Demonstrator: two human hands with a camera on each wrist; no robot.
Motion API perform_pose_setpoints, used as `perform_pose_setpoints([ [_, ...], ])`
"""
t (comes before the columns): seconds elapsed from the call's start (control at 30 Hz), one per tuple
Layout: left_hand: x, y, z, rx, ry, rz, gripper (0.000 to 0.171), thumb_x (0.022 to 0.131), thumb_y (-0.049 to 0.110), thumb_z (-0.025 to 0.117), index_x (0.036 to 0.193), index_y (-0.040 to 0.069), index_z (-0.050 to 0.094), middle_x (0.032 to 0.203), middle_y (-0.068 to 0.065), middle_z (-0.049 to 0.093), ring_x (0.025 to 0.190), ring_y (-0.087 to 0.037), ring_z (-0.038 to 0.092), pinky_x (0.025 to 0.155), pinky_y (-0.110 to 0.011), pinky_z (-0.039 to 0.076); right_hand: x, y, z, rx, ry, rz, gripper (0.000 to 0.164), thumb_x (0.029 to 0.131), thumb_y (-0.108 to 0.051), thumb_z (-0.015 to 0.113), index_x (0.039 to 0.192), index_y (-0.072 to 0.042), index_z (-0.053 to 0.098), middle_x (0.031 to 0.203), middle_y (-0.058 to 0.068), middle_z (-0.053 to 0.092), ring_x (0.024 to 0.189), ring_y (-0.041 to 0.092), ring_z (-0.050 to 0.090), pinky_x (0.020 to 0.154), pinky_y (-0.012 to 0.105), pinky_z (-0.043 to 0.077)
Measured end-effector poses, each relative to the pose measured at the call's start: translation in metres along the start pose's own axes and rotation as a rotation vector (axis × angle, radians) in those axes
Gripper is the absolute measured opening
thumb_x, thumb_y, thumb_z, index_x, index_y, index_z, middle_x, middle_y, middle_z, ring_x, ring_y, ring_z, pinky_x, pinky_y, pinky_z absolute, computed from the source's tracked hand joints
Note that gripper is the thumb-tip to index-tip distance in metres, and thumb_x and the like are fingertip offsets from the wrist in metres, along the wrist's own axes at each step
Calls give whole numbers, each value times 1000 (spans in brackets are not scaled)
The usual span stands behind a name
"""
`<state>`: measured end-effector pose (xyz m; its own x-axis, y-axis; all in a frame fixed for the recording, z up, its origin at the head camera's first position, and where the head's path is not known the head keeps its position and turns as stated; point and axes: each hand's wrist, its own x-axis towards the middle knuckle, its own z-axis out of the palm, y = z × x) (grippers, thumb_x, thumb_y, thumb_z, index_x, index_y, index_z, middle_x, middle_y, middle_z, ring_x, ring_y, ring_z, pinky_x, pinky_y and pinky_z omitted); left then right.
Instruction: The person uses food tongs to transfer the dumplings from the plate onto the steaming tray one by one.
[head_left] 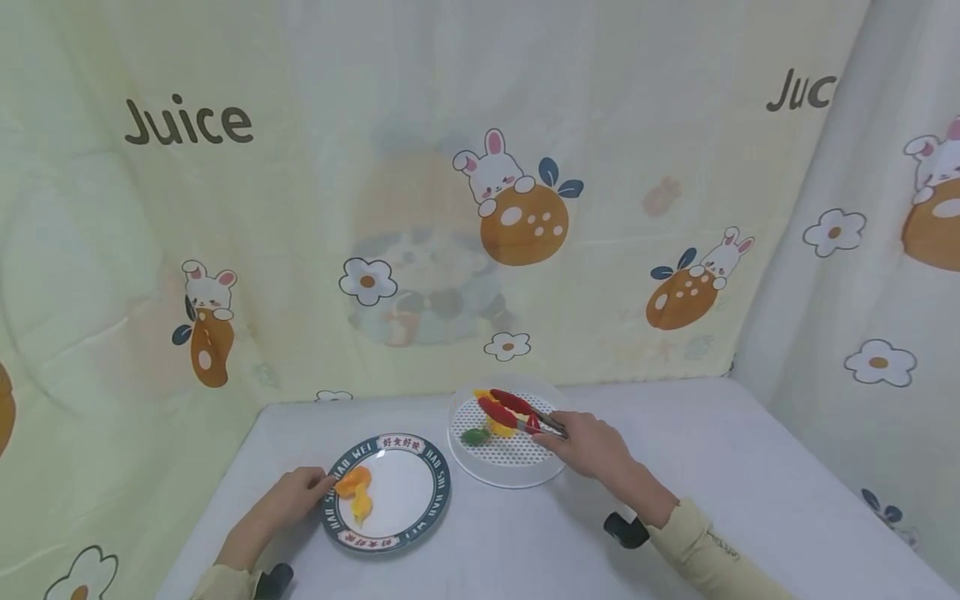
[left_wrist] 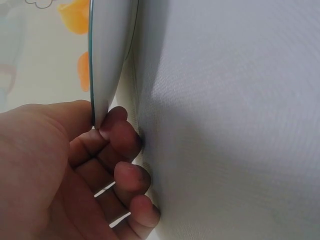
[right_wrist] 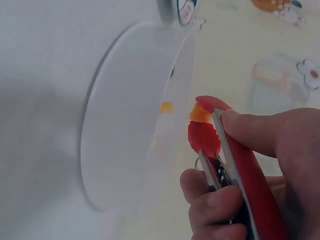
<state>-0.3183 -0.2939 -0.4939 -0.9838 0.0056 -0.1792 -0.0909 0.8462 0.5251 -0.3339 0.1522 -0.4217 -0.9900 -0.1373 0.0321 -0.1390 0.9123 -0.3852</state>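
Note:
My left hand (head_left: 296, 493) pinches the left rim of a white plate (head_left: 401, 496) with a dark green lettered border. An orange piece (head_left: 353, 480) and a yellow piece (head_left: 362, 505) lie on the plate's left side. My right hand (head_left: 592, 447) grips red-tipped metal tongs (head_left: 516, 402) over a white perforated round basket (head_left: 510, 477). In the right wrist view, a yellow-orange piece (right_wrist: 200, 114) sits between the tong tips, above the basket's rim. Inside the basket are a green piece (head_left: 475, 437) and a yellow piece (head_left: 501, 430), partly hidden by the tongs.
The plate and basket stand close together on a white-covered table (head_left: 675, 467). A printed curtain (head_left: 300, 208) hangs behind the table and at both sides. Each wrist wears a black device, such as the right wrist camera (head_left: 626, 530).

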Motion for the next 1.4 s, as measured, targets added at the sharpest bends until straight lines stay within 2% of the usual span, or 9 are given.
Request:
perform_pose_setpoints([
  [0.2, 0, -1, 2, -5, 1, -4, 30, 103, 30, 53, 80, 11, 56, 73, -3, 53, 70, -17, 49, 63, -30, 41, 20, 7, -2, -80, -12, 2, 58, 91, -47, 70, 128, -3, 64, 82, 5, 63, 68, 18, 52, 56, 27, 41],
  [0.4, 1, -2, 4, -7, -5, -11, 30, 103, 31, 53, 81, 11, 57, 74, -3, 54, 71, -17, 50, 64, -30, 42, 42, -5, 0, -133, -55, 1, 50, 90, -43, 72, 118, -2, 68, 84, 6, 65, 71, 20, 55, 56, 28, 43],
  [0.53, 0, -1, 6, -14, -11, -20, 30, 103, 30, 52, 81, 10, 57, 74, -3, 55, 71, -17, 50, 65, -30, 42, 57, -9, 4, -135, -80, 17, 42, 90, -41, 73, 106, -2, 69, 77, 6, 62, 68, 21, 56, 57, 28, 41],
  [0.7, -2, 1, 7, -20, -18, -28, 29, 103, 29, 53, 81, 10, 57, 74, -4, 54, 71, -17, 50, 65, -29, 42, 64, -8, 7, -132, -105, 36, 38, 89, -40, 74, 100, -4, 68, 74, 5, 61, 67, 21, 55, 58, 28, 40],
  [1.03, -3, 4, 4, -7, -12, -33, 29, 103, 30, 53, 82, 10, 57, 74, -4, 55, 71, -17, 50, 65, -30, 42, 47, -10, -9, -82, -77, 26, 42, 88, -44, 73, 102, -5, 68, 77, 7, 61, 70, 22, 56, 58, 29, 43],
  [1.13, -2, 4, 3, -2, -12, -35, 29, 103, 30, 53, 82, 10, 58, 74, -4, 55, 71, -17, 51, 66, -31, 43, 34, -11, -14, -38, -62, 17, 53, 86, -49, 74, 114, -4, 67, 91, 9, 66, 78, 23, 58, 64, 32, 48],
  [1.27, -1, 3, 2, 0, -7, -25, 29, 103, 31, 52, 83, 11, 60, 74, -3, 56, 71, -17, 51, 65, -31, 44, 14, -20, -15, 46, -46, 14, 79, 81, -59, 75, 134, -4, 56, 121, 14, 67, 95, 25, 60, 75, 38, 55],
  [1.4, -1, 2, 0, -10, -3, -8, 29, 103, 30, 53, 83, 11, 60, 73, -3, 56, 70, -16, 51, 64, -31, 43, -4, -35, -8, 102, -52, 15, 91, 75, -63, 78, 141, -6, 50, 126, 11, 64, 101, 22, 59, 80, 39, 55],
])
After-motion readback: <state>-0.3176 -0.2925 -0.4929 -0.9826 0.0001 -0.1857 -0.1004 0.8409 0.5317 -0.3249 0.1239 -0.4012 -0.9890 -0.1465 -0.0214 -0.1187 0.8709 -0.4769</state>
